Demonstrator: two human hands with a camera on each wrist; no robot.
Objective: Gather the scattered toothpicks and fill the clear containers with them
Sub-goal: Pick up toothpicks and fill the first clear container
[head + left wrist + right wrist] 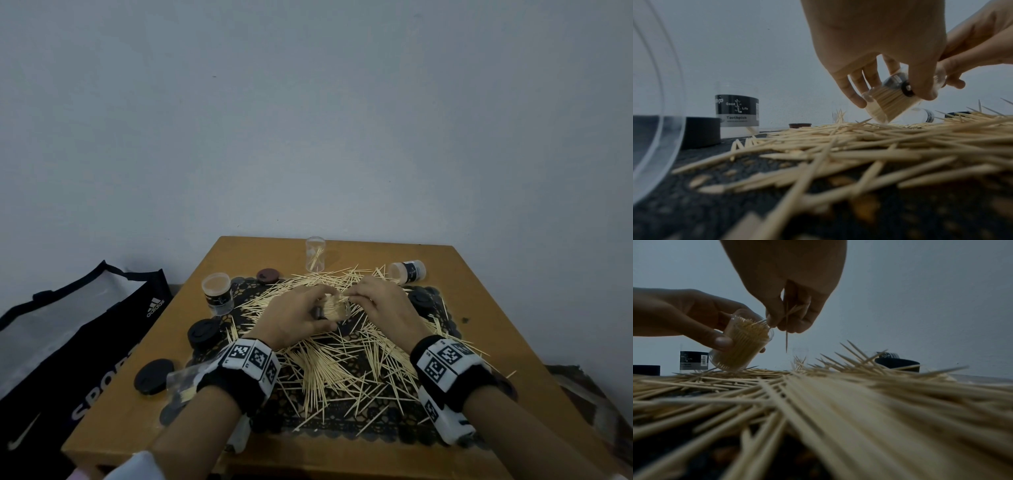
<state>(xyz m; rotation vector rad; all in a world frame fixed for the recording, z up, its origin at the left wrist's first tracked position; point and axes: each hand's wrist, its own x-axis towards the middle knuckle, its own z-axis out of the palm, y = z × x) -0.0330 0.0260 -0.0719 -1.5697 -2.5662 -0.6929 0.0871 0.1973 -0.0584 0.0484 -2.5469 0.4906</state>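
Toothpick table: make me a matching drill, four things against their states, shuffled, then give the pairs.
Things:
1. left hand
2. right hand
3. far clear container
4. brown lid

States:
A. lies on the table, off any container
B. pinches a few toothpicks
C. grips a tilted, nearly full container
D. stands upright, nearly empty

Pairs: 1-C, 2-B, 3-D, 4-A

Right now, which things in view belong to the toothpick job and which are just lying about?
Job:
- held container, nearly full, gripped by left hand
- toothpicks pinched in right hand
- scattered toothpicks
- open container, few picks
- labelled containers
- black lids

Lying about:
- sports bag
- lace mat
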